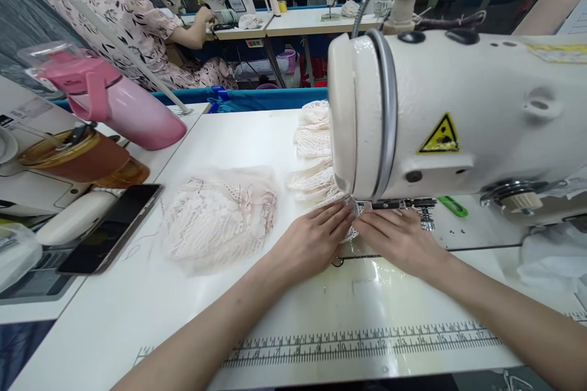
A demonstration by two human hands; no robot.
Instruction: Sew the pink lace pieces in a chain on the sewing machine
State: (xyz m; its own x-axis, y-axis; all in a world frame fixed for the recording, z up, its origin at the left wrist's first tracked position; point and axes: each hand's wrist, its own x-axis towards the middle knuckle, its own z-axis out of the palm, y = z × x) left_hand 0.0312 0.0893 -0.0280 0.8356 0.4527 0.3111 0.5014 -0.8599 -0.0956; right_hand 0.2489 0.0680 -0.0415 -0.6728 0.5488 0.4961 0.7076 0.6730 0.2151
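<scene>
My left hand (314, 238) and my right hand (397, 238) lie side by side on the white sewing table (137, 311), fingers stretched flat and pressing a small piece of cream lace (351, 233) under the head of the white sewing machine (458, 116). The fingertips of both hands meet near the presser foot (355, 206). The lace under my hands is mostly hidden. A chain of sewn lace pieces (314, 153) trails away behind the machine head. A pile of lace pieces (220, 217) lies left of my left hand.
A black phone (112, 229), an amber lidded cup (77, 156) and a pink bottle (119, 104) sit at the left. A printed ruler (358, 339) runs along the table's front edge. A green tool (453, 206) lies behind the needle bar. Another person in a patterned top sews at a table behind.
</scene>
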